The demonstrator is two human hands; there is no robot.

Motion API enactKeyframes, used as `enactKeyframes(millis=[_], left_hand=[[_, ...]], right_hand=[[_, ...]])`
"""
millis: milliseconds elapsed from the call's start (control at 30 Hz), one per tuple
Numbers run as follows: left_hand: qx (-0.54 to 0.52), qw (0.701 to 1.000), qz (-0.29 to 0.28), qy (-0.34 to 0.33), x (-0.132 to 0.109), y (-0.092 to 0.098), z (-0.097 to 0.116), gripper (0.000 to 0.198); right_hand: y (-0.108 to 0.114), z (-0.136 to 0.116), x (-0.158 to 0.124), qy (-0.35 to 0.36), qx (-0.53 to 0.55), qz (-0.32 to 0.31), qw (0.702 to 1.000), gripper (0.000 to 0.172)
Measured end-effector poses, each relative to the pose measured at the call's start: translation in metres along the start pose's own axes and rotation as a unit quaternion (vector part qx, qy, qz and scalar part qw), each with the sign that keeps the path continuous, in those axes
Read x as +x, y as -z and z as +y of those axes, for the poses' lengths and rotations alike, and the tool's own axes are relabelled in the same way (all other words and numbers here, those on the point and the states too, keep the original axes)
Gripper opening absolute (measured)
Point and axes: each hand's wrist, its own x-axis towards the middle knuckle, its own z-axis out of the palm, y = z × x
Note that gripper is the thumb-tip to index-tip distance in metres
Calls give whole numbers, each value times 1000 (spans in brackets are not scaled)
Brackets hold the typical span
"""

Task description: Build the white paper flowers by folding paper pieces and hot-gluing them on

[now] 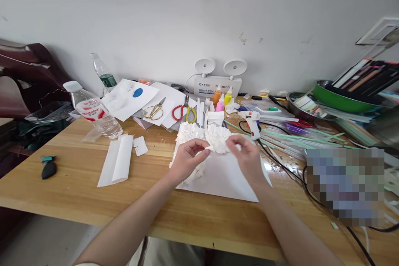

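Note:
Over a white paper sheet (224, 178) on the wooden table (71, 183), both my hands work close together. My left hand (187, 160) is closed in a pinch on a small white paper piece (211, 148). My right hand (246, 156) is also closed, fingers curled toward the same piece; whether it grips it I cannot tell. Behind and partly under my hands sits a bumpy white foam-like craft structure (205, 135), with upright white paper strips (201, 112) beyond it.
A folded white paper (116, 164), a lying water bottle (93, 110), gold scissors (154, 111), red-yellow scissors (183, 112), paint bottles (222, 99), a glue gun (253, 121) with black cable, green straws (286, 137), a green bowl (339, 97) and a black object (49, 169) surround the work spot.

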Motion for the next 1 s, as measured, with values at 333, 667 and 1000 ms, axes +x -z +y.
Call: enactKeyframes(millis=[333,667,1000], left_hand=[[-89,994,39,56,7,8,-5,8],[-232,968,25,96,8,7,6,5],[-175,981,37,81,6,9,9,6]], right_hand=[[43,74,75,-126,-457,145,868,42],[55,21,53,-105,-93,125,982,31],[36,-11,6,-75,105,-119,985,18]])
